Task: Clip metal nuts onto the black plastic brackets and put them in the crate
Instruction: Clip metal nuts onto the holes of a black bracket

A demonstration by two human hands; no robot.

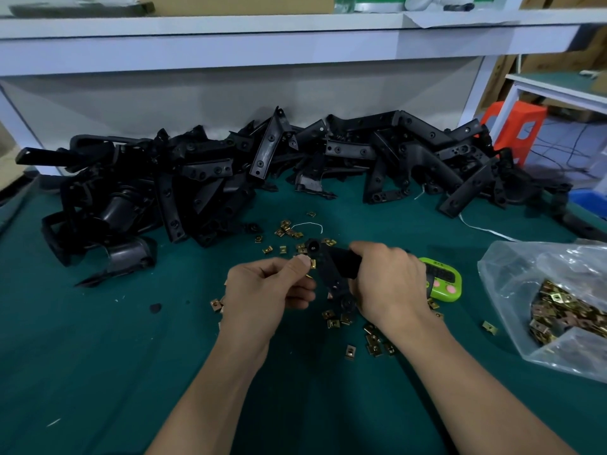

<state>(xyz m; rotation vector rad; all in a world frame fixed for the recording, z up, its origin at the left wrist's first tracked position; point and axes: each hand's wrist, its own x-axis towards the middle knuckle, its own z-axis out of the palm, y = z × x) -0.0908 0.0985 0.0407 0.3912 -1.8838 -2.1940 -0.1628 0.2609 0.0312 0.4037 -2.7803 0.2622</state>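
Note:
My right hand (387, 284) grips a black plastic bracket (331, 267) above the green table mat. My left hand (266, 290) pinches a small brass-coloured metal nut (312, 264) between thumb and forefinger, right against the bracket's left edge. Several loose metal nuts (338, 320) lie scattered on the mat around and under both hands. A long heap of black brackets (262, 165) fills the back of the table. No crate is in view.
A clear plastic bag of metal nuts (558, 307) sits at the right edge. A green timer (443, 280) lies just behind my right hand. A white shelf (230, 31) runs overhead at the back. An orange stool (515, 129) stands far right.

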